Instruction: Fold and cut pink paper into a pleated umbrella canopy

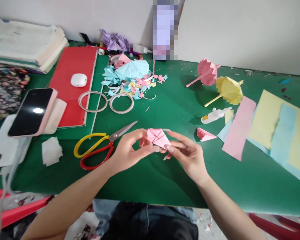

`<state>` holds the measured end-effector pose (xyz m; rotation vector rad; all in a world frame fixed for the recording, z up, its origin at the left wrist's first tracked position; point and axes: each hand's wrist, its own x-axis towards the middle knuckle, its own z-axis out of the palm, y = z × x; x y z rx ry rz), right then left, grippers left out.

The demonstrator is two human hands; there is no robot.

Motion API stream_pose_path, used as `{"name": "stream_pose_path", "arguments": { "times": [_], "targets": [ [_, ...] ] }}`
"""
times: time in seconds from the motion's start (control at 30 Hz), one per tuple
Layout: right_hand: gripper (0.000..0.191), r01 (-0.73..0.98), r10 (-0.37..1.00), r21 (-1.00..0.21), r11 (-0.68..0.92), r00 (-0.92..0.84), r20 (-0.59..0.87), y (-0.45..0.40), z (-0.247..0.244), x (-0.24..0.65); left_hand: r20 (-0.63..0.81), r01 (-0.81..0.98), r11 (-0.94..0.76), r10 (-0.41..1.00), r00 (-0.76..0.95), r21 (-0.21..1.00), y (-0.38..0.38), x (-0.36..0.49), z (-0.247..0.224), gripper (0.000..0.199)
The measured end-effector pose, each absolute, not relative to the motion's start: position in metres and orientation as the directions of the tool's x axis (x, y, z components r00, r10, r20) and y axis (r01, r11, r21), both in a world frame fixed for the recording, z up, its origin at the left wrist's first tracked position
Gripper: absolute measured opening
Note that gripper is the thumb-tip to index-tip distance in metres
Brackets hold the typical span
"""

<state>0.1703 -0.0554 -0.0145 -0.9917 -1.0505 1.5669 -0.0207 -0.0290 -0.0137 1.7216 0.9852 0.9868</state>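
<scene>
Between my two hands, above the green table, is a small folded piece of pink paper [158, 137] with crossing creases on its face. My left hand [133, 148] pinches its left side between thumb and fingers. At its lower right corner, my right hand [187, 151] grips it with thumb and fingertips. Scissors [110, 141] with one yellow and one red handle loop lie with spread blades just left of my left hand. To the right of my right hand rests a pleated pink paper piece [205, 134], with a white glue bottle [215, 115] behind it.
Pink [207, 72] and yellow paper umbrellas [229, 90] lie at the back right, near coloured paper sheets [261, 126]. Paper scraps [140, 87] and tape rings [121, 103] are at the back middle. A phone [31, 111] and a red folder [70, 103] occupy the left.
</scene>
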Motion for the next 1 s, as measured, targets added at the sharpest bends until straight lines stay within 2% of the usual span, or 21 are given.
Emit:
{"name": "stream_pose_path", "arguments": {
  "times": [0.07, 0.13, 0.23, 0.3, 0.37, 0.43, 0.5, 0.6, 0.7, 0.87, 1.0],
  "targets": [
    [0.026, -0.211, 0.967, -0.964, -0.160, -0.229, -0.110, -0.056, -0.015, 0.170, 0.208, 0.252, -0.322, 0.896, 0.392, 0.913, -0.032, -0.019, -0.010, 0.008],
    [0.019, -0.117, 0.964, -0.985, -0.128, -0.248, -0.096, -0.058, -0.016, 0.170, 0.232, 0.262, -0.351, 0.889, 0.395, 0.899, -0.033, -0.018, -0.008, 0.010],
    [0.017, 0.083, 0.979, -0.994, 0.076, -0.194, 0.058, -0.061, -0.018, 0.169, 0.214, 0.211, -0.312, 0.896, 0.388, 0.926, -0.034, -0.016, -0.007, 0.009],
    [0.021, 0.256, 0.958, -0.925, 0.282, -0.132, 0.255, -0.063, -0.019, 0.169, 0.147, 0.158, -0.214, 0.923, 0.355, 0.964, -0.034, -0.015, -0.008, 0.008],
    [0.031, 0.392, 0.890, -0.804, 0.448, -0.105, 0.444, -0.065, -0.022, 0.170, 0.034, 0.087, -0.065, 0.945, 0.326, 0.994, -0.034, -0.013, -0.009, 0.023],
    [0.042, 0.459, 0.825, -0.709, 0.536, -0.105, 0.555, -0.065, -0.024, 0.171, -0.090, 0.048, 0.079, 0.938, 0.334, 0.996, -0.033, -0.012, -0.009, 0.027],
    [0.049, 0.498, 0.787, -0.651, 0.573, -0.111, 0.607, -0.064, -0.026, 0.171, -0.195, 0.071, 0.182, 0.893, 0.405, 0.981, -0.033, -0.011, -0.008, 0.018],
    [0.054, 0.548, 0.760, -0.589, 0.594, -0.140, 0.635, -0.064, -0.028, 0.171, -0.256, 0.076, 0.259, 0.788, 0.560, 0.963, -0.035, -0.011, -0.004, 0.023],
    [0.057, 0.539, 0.773, -0.597, 0.595, -0.178, 0.609, -0.065, -0.027, 0.170, -0.210, -0.013, 0.277, 0.758, 0.617, 0.961, -0.037, -0.011, 0.000, 0.019],
    [0.056, 0.425, 0.828, -0.716, 0.554, -0.192, 0.526, -0.068, -0.023, 0.168, -0.117, 0.022, 0.122, 0.861, 0.496, 0.992, -0.041, -0.009, 0.001, 0.015],
    [0.054, 0.298, 0.866, -0.813, 0.500, -0.198, 0.460, -0.073, -0.021, 0.164, 0.027, 0.149, -0.077, 0.950, 0.312, 0.986, -0.044, -0.007, 0.001, 0.010]
  ]
}}
